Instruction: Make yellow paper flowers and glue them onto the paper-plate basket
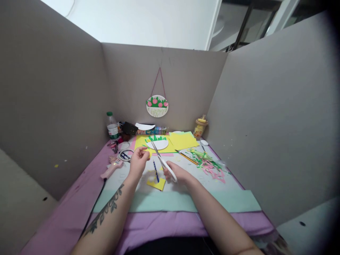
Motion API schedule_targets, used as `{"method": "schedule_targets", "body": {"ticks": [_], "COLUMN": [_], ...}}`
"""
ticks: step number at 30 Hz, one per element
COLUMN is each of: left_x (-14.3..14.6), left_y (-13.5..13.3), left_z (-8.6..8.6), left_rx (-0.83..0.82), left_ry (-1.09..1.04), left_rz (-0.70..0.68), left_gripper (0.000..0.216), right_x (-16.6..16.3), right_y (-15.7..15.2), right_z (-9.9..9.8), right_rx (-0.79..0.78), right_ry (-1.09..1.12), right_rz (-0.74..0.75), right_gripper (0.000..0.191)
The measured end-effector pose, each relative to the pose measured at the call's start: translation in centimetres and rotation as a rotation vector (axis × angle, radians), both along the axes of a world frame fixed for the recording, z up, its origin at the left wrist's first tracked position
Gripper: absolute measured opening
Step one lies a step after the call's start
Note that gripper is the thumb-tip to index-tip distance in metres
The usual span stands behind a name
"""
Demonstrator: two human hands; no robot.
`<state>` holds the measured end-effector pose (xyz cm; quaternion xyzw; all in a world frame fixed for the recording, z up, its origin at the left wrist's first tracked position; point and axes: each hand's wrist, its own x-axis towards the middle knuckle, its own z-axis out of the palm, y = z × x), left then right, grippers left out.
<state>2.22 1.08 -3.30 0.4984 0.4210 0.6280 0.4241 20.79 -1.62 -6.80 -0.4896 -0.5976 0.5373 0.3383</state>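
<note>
My right hand grips a pair of white-handled scissors, whose blades point away and to the left, slightly parted. My left hand has its fingers curled together just left of the blades, with a small piece of yellow paper at the fingertips, mostly hidden. Beyond the blades lies a white half-round plate piece with green paper leaves along its top. Between my forearms are a blue pencil and a cut yellow paper scrap.
Yellow sheets lie at the back. On the right are pencils and green and pink paper scraps. A pink glue gun, tape roll and bottle stand or lie left. A decorated plate hangs on the grey partition.
</note>
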Motion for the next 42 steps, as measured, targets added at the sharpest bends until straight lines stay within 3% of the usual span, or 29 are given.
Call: {"method": "schedule_targets", "body": {"ticks": [4,33,42], "left_x": [0.1,0.1,0.0], "left_y": [-0.2,-0.2,-0.2], "left_z": [0.1,-0.1,0.1], "left_rx": [0.043,0.061,0.053], "left_ry": [0.026,0.049,0.067], "left_rz": [-0.007,-0.013,-0.015], "left_gripper": [0.028,0.018,0.017], "right_x": [-0.4,-0.7,-0.5], "right_y": [-0.5,-0.9,-1.1], "right_z": [0.2,0.4,1.1], "right_rx": [-0.043,-0.035,-0.035], "right_ry": [0.021,0.076,0.036], "right_rz": [0.112,0.14,0.163], "right_gripper": [0.021,0.017,0.026]}}
